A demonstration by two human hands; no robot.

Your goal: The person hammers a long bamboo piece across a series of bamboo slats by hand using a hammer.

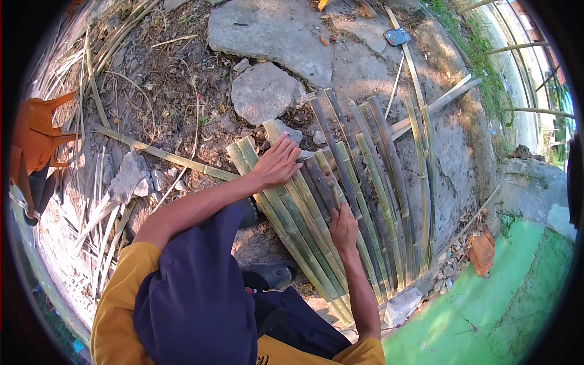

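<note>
Several bamboo strips [281,213] lie under L hand [277,163], fingers slightly spread, prob. steadying 'em; R hand [344,229], fingers curled round short stick [335,196].

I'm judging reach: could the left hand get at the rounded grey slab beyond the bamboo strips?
Probably yes: the left hand lies near the slab, with only a bamboo strip's end and a smaller stone between.

Nothing can be read; the dark marks [262,360] on the yellow shirt [295,350] are illegible
</note>
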